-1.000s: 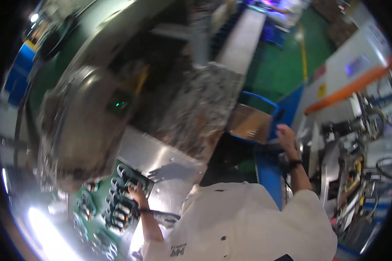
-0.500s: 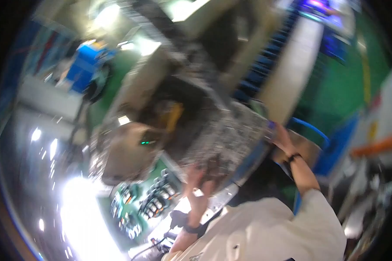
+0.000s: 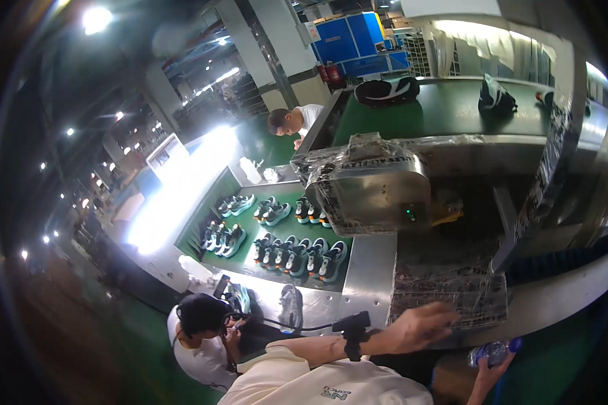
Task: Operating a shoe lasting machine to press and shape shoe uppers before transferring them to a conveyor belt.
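The right hand [image 3: 491, 378] gripped a clear bottle [image 3: 492, 353], which was located at the lower right, beyond the edge of the film-wrapped panel [image 3: 452, 300]. Its fingers were closed around the body, presumably for a secure hold that left the purple cap [image 3: 515, 344] exposed. The left hand [image 3: 419, 327] was positioned over the near edge of the panel with its fingers loosely curled. No object showed in it, but the palm side was hidden; whether it held anything, or touched the panel, could not be determined.

A dark device [image 3: 351, 322] sat at the left wrist; its cable [image 3: 297, 327] ran leftward and could snag. The panel and the metal housing [image 3: 378, 192], with its green indicator lights, stood in the way of a forward reach.

The shoes [image 3: 297, 256] stood in groups on the green bed [image 3: 246, 266], probably to keep pairs together. The raised conveyor [image 3: 446, 111] carried 1 black shoe [image 3: 388, 91] at its left end. 1 co-worker [image 3: 199, 344] at the left limited elbow room; another [image 3: 297, 121] bent forward beyond the bed.
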### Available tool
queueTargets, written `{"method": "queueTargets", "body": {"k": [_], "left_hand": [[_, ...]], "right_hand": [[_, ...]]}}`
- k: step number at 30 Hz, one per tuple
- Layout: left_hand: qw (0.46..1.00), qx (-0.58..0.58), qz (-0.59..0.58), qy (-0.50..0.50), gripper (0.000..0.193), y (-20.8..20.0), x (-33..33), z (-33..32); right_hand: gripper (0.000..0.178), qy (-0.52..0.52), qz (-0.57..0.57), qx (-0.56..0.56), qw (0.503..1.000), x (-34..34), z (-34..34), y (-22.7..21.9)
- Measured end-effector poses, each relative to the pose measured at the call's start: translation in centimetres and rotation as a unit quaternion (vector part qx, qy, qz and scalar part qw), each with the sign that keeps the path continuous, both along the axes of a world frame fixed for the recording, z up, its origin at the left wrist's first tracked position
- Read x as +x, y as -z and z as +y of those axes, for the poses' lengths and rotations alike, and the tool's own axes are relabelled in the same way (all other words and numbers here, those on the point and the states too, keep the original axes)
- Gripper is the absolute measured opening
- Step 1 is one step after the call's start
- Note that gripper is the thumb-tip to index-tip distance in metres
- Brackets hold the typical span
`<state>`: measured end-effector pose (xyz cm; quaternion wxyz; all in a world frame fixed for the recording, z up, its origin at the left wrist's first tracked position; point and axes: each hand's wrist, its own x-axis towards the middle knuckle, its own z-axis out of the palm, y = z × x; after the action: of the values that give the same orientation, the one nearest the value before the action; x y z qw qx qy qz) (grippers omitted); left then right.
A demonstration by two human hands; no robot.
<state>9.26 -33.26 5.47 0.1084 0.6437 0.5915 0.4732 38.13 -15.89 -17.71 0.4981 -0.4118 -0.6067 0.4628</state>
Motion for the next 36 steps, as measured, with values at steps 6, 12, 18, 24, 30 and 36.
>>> {"method": "queueTargets", "body": {"k": [6,12,18,24,30,36], "left_hand": [[0.973,0.102,0.022,0.207,0.045,-6.2,1.1,2.1],[0.96,0.061,0.073,0.264,0.04,-7.4,-1.2,1.1],[0.967,0.032,0.1,0.231,0.034,-6.5,-1.6,-0.1],[0.988,-0.03,0.112,0.106,0.038,-4.7,-1.4,-0.9],[0.982,-0.056,0.179,0.039,0.049,-5.5,-2.0,-1.2],[0.956,-0.056,0.126,0.258,0.042,-8.1,-4.9,-2.4]], "right_hand": [[0.102,-0.085,-0.205,0.262,0.939,-2.9,-4.3,-13.1],[0.1,-0.154,-0.22,0.255,0.929,-4.7,-5.9,-13.9],[0.097,-0.221,-0.171,0.148,0.949,-7.2,-10.3,-17.4],[0.083,-0.161,-0.16,0.217,0.949,-9.9,-12.0,-18.8],[0.074,-0.097,-0.185,0.271,0.94,-11.7,-13.5,-20.1],[0.082,-0.11,-0.156,0.223,0.956,-11.7,-13.4,-17.8]]}}
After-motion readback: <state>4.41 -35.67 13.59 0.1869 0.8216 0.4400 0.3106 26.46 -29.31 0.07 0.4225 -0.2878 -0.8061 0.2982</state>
